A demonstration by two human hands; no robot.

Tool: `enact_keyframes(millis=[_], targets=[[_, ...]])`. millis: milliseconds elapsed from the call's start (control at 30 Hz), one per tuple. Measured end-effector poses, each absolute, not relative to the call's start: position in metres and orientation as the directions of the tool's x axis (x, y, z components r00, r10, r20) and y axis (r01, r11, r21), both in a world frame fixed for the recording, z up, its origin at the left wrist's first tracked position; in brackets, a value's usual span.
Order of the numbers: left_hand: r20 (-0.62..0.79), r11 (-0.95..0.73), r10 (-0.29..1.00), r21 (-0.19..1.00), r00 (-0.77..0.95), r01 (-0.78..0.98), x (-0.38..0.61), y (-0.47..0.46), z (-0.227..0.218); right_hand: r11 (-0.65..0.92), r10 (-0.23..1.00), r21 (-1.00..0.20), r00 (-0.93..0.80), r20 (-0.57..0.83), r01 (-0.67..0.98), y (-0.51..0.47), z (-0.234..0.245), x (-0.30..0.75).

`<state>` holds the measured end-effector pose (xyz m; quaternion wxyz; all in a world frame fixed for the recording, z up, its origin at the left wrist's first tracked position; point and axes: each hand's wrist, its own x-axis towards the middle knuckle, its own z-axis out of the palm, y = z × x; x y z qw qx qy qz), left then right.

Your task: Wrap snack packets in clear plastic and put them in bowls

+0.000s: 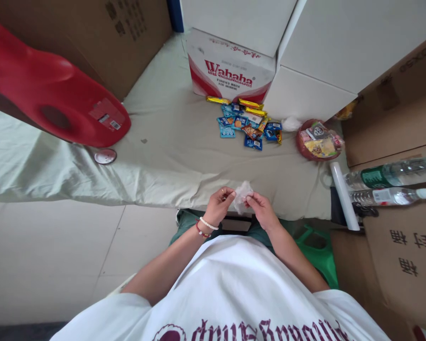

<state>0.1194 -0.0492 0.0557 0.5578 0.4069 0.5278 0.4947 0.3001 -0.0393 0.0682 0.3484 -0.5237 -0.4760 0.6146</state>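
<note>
A crumpled clear plastic bag (242,196) is held between my two hands, just above the near edge of the cloth-covered surface. My left hand (219,204), with bracelets at its wrist, pinches the bag's left side between thumb and fingers. On the other side my right hand (261,208) grips the bag between thumb and forefinger. Farther off lies a loose pile of small wrapped snacks (240,122) in blue, yellow and brown packets. To its right, a red round bowl (303,150) holds more packets, and a white crumpled plastic bag (291,124) sits between the two.
A Wahaba-style printed water carton (230,71) stands behind the snacks. At left are a large red jug (74,102) and a small round tin (105,156). Plastic bottles (394,195), a white roll (344,196) and cardboard boxes (404,246) crowd the right. A green bag (328,255) hangs below.
</note>
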Motion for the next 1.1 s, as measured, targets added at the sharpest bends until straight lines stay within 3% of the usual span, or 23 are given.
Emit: enact_keyframes(millis=[167,333,500,800,900,1000,1100], targets=[[-0.363,0.33,0.932,0.865,-0.016,-0.377,0.114,-0.046,0.053,-0.43,0.898,-0.899,-0.142,-0.416,-0.086,-0.033,0.068,0.311],[-0.445,0.388,0.895,0.792,-0.011,-0.472,0.114,-0.045,0.052,-0.525,0.85,-0.83,-0.061,-0.523,-0.187,-0.028,0.062,0.318],[-0.41,0.347,0.906,0.86,-0.103,-0.375,0.114,-0.043,0.046,-0.54,0.837,-0.824,-0.01,-0.547,-0.174,-0.027,0.056,0.32],[-0.157,0.161,0.973,0.987,-0.171,0.012,0.114,-0.052,0.047,-0.525,0.851,-0.844,-0.071,-0.52,-0.111,-0.033,0.059,0.313],[-0.165,0.161,0.978,0.986,-0.131,-0.042,0.113,-0.051,0.047,-0.479,0.877,-0.875,-0.007,-0.48,-0.066,-0.032,0.057,0.309],[-0.267,0.255,0.961,0.956,-0.073,-0.145,0.107,-0.043,0.041,-0.507,0.859,-0.859,0.038,-0.51,-0.066,-0.027,0.055,0.31],[-0.329,0.317,0.941,0.939,-0.083,-0.134,0.098,-0.038,0.034,-0.538,0.841,-0.84,0.023,-0.541,-0.074,-0.022,0.054,0.313]])
